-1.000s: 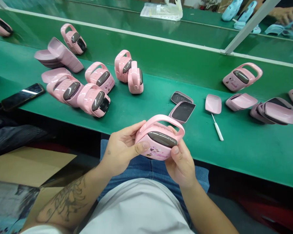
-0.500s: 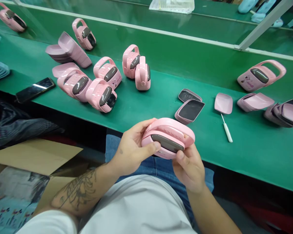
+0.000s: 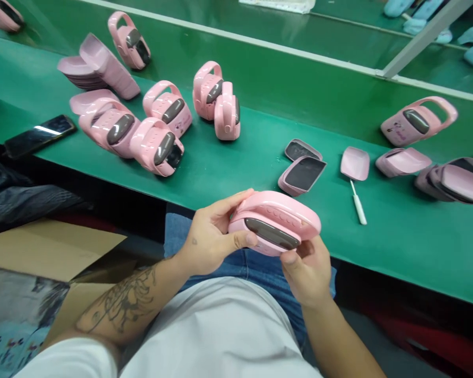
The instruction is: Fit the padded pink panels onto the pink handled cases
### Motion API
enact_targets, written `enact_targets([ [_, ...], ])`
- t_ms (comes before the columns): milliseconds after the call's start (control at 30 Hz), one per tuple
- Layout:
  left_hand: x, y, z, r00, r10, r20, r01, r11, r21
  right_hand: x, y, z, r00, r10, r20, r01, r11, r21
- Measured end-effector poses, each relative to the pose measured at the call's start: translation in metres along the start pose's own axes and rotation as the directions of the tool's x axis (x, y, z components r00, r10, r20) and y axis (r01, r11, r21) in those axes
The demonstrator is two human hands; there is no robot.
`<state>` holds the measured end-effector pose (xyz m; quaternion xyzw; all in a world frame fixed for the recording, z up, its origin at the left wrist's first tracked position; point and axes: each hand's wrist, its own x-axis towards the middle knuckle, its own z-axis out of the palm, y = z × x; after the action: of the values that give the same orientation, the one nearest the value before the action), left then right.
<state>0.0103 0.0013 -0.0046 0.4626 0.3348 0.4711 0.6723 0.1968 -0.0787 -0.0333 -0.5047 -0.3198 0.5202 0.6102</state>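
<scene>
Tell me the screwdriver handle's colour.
The screwdriver handle is white, seen best in the current head view.

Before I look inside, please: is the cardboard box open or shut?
Open: the cardboard box has its flaps spread outward, and blue printed items show inside.

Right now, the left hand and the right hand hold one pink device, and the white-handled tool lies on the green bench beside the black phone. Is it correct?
Not beside the black phone: the head view shows the white-handled tool on the green bench beside a small pink tray. The left hand and right hand do hold one pink device.
</scene>
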Motion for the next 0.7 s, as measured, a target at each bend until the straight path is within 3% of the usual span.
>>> enact_targets([
  [100,0.001,-0.005,-0.002,0.998,0.070,0.001,-0.070,0.997,0.045,0.004,-0.004,0.003,0.997,-0.073,-0.032,0.072,0.997,-0.024],
  [233,0.015,-0.011,-0.005,0.994,0.089,0.061,-0.096,0.989,0.110,0.016,-0.010,0.004,0.999,-0.045,0.025,0.045,0.999,0.005],
  [333,0.030,-0.018,-0.003,0.998,0.040,-0.048,-0.032,0.986,0.166,0.024,-0.012,0.009,0.997,0.019,0.070,-0.021,1.000,0.020],
  [467,0.043,-0.027,0.003,0.970,-0.007,-0.243,0.051,0.984,0.173,0.024,-0.012,0.015,0.989,0.058,0.135,-0.068,0.995,0.067],
  [700,0.040,-0.025,0.006,0.929,-0.045,-0.366,0.077,0.994,0.073,0.028,-0.018,0.003,0.958,0.104,0.266,-0.105,0.994,-0.012],
])
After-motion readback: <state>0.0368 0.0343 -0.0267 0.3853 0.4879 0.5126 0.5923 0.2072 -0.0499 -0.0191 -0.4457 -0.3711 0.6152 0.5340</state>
